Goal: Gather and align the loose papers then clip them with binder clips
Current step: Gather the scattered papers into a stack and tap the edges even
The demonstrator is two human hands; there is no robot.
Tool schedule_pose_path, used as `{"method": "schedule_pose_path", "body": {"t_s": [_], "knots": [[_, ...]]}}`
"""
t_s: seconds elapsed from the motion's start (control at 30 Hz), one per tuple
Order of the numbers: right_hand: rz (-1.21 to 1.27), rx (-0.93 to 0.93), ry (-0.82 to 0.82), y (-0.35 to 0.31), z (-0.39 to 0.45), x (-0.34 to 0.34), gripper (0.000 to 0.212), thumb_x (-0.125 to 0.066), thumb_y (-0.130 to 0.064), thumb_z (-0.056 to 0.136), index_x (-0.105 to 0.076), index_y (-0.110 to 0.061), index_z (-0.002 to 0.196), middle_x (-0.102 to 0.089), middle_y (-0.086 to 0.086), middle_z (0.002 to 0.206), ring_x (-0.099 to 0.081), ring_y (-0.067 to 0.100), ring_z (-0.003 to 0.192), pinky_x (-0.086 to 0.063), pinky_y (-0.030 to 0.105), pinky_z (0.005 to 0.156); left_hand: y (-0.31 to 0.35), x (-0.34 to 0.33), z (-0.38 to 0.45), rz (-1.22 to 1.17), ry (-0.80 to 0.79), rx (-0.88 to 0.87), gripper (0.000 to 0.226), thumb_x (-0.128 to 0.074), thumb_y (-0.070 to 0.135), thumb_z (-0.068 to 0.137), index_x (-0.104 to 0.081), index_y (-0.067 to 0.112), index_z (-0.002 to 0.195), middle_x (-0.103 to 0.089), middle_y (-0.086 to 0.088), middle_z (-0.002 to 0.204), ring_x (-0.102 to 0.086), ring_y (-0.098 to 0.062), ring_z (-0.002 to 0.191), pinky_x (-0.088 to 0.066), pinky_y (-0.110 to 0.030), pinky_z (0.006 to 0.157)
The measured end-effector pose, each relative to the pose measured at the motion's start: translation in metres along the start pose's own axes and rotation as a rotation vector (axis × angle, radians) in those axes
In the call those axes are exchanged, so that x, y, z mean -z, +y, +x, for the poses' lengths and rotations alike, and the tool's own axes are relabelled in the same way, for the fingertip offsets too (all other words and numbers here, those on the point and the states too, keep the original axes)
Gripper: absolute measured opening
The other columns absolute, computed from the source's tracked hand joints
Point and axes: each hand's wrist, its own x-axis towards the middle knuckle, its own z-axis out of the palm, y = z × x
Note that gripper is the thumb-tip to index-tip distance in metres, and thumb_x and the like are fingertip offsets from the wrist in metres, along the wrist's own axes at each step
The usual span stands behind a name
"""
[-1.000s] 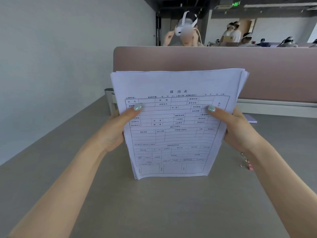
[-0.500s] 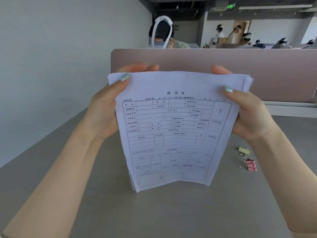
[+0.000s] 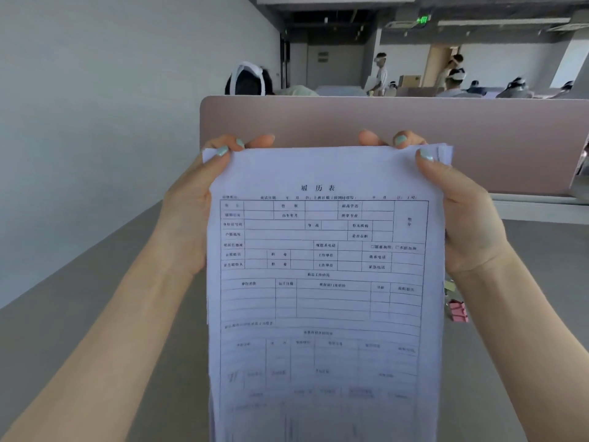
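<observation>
A stack of white printed forms (image 3: 322, 282) stands upright in front of me, its lower edge out of view at the bottom of the frame. My left hand (image 3: 191, 215) grips its upper left corner and my right hand (image 3: 465, 218) grips its upper right corner, thumbs on the front sheet and fingers behind the top edge. The sheets fan slightly at the top right corner. On the grey desk to the right of the stack lie a pink binder clip (image 3: 459, 311) and a pale yellow binder clip (image 3: 450, 286), both partly hidden by the papers.
A pinkish desk divider (image 3: 318, 119) runs across behind the stack. The grey desk (image 3: 79, 314) meets a pale wall on the left. Beyond the divider are several people wearing headsets, the nearest (image 3: 248, 81) just behind it.
Both hands slid from the stack's sides up to its top corners. The stack has come closer to me and lower, its bottom edge now out of frame.
</observation>
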Motion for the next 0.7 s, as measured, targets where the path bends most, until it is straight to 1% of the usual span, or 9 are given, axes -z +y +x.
{"method": "schedule_pose_path", "body": {"t_s": [0.1,0.13,0.2,0.27,0.33,0.4,0.53,0.6,0.7], "knots": [[0.094,-0.156,0.189,0.018,-0.005,0.013,0.017,-0.042,-0.022,0.090,-0.055,-0.024,0.079,-0.071,-0.007,0.109,-0.065,0.016,0.100,-0.052,0.033,0.084,-0.031,0.010,-0.007,0.112,0.238,0.180,0.019,-0.044,0.015,0.094,-0.056,0.018,0.079,-0.075,0.009,0.074,-0.070,-0.004,0.068,-0.050,-0.011,0.055],[0.143,-0.234,0.251,0.028,-0.009,0.020,0.015,-0.044,-0.023,0.090,-0.056,-0.025,0.080,-0.071,-0.007,0.110,-0.066,0.016,0.097,-0.053,0.032,0.083,-0.045,0.017,-0.011,0.140,0.295,0.275,0.014,-0.048,0.018,0.093,-0.061,0.016,0.088,-0.076,0.008,0.080,-0.070,-0.006,0.075,-0.052,-0.014,0.059],[0.255,-0.389,0.359,0.053,-0.019,0.037,0.010,-0.048,-0.024,0.090,-0.058,-0.025,0.090,-0.070,-0.008,0.112,-0.069,0.015,0.092,-0.056,0.033,0.078,-0.074,0.037,-0.021,0.149,0.317,0.491,0.028,-0.051,0.027,0.091,-0.064,0.014,0.112,-0.072,0.003,0.110,-0.067,-0.015,0.096,-0.054,-0.023,0.070],[0.314,-0.490,0.474,0.078,-0.033,0.051,0.010,-0.050,-0.025,0.091,-0.059,-0.025,0.095,-0.070,-0.007,0.112,-0.070,0.017,0.087,-0.057,0.034,0.074,-0.097,0.054,-0.033,0.123,0.311,0.642,0.038,-0.047,0.029,0.093,-0.057,0.012,0.126,-0.071,0.006,0.115,-0.067,-0.012,0.094,-0.054,-0.024,0.066],[0.324,-0.546,0.529,0.100,-0.045,0.062,0.007,-0.052,-0.024,0.089,-0.059,-0.024,0.087,-0.070,-0.006,0.103,-0.070,0.016,0.081,-0.056,0.032,0.072,-0.111,0.060,-0.045,0.084,0.332,0.711,0.032,-0.043,0.026,0.095,-0.057,0.011,0.120,-0.076,0.011,0.100,-0.069,-0.007,0.086,-0.053,-0.025,0.065],[0.381,-0.567,0.464,0.116,-0.054,0.068,0.005,-0.062,-0.023,0.080,-0.057,-0.022,0.081,-0.064,-0.007,0.093,-0.066,0.013,0.078,-0.054,0.028,0.072,-0.123,0.063,-0.056,0.004,0.354,0.742,0.026,-0.039,0.026,0.096,-0.057,0.014,0.112,-0.074,0.007,0.108,-0.069,-0.009,0.088,-0.051,-0.029,0.070],[0.402,-0.600,0.350,0.134,-0.062,0.069,0.037,-0.082,-0.024,0.059,-0.048,-0.020,0.072,-0.033,-0.009,0.082,-0.043,0.011,0.078,-0.032,0.027,0.073,-0.126,0.061,-0.068,-0.058,0.392,0.739,0.033,-0.036,0.037,0.096,-0.058,0.014,0.105,-0.071,0.000,0.114,-0.072,-0.015,0.087,-0.054,-0.033,0.070],[0.399,-0.590,0.357,0.139,-0.064,0.068,0.036,-0.082,-0.023,0.057,-0.049,-0.019,0.071,-0.044,-0.008,0.084,-0.046,0.013,0.080,-0.035,0.028,0.074,-0.124,0.059,-0.070,-0.095,0.391,0.722,0.039,-0.036,0.043,0.095,-0.058,0.014,0.108,-0.071,-0.003,0.116,-0.070,-0.020,0.099,-0.051,-0.038,0.076],[0.432,-0.620,0.413,0.141,-0.071,0.067,0.032,-0.077,-0.028,0.063,-0.048,-0.019,0.070,-0.056,-0.008,0.090,-0.055,0.015,0.081,-0.042,0.031,0.075,-0.121,0.060,-0.073,-0.206,0.402,0.762,0.043,-0.038,0.050,0.091,-0.058,0.012,0.098,-0.072,-0.006,0.114,-0.071,-0.024,0.095,-0.050,-0.038,0.076]]}}
